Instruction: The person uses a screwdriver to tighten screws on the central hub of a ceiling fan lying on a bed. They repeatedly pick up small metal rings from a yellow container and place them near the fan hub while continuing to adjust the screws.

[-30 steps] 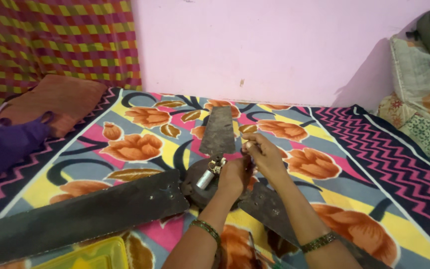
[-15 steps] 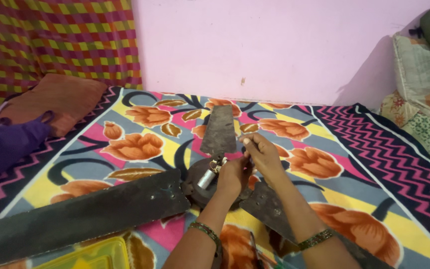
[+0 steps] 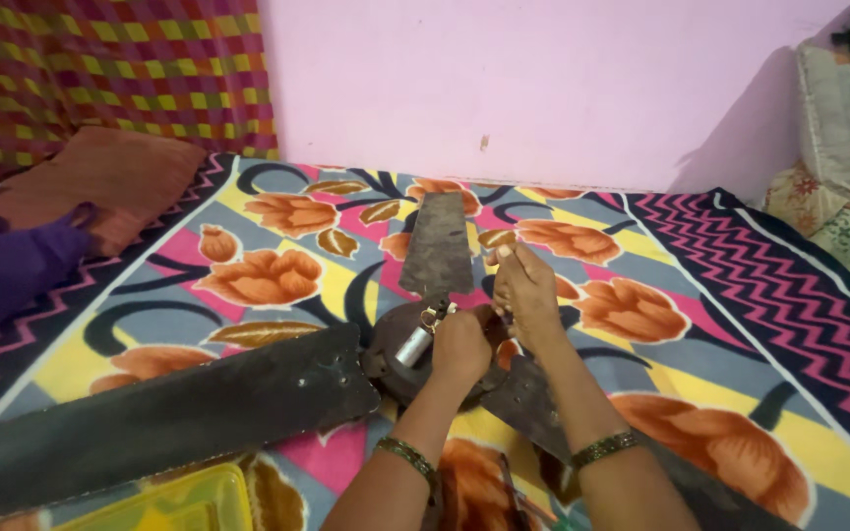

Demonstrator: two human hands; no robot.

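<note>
Left hand [image 3: 461, 346] grips the fan hub [image 3: 407, 354] (dark, three-bladed); right hand [image 3: 526, 291] pinches something small beside it, fingers curled.

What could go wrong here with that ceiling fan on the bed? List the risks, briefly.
1. Both the left hand and the right hand work at the fan hub on a soft flowered bedsheet; a small part, if dropped, could get lost in its busy pattern.
2. The long fan blade reaches over the yellow container; turning the hub could knock it.
3. The blades look dirty and may soil the sheet.
</note>
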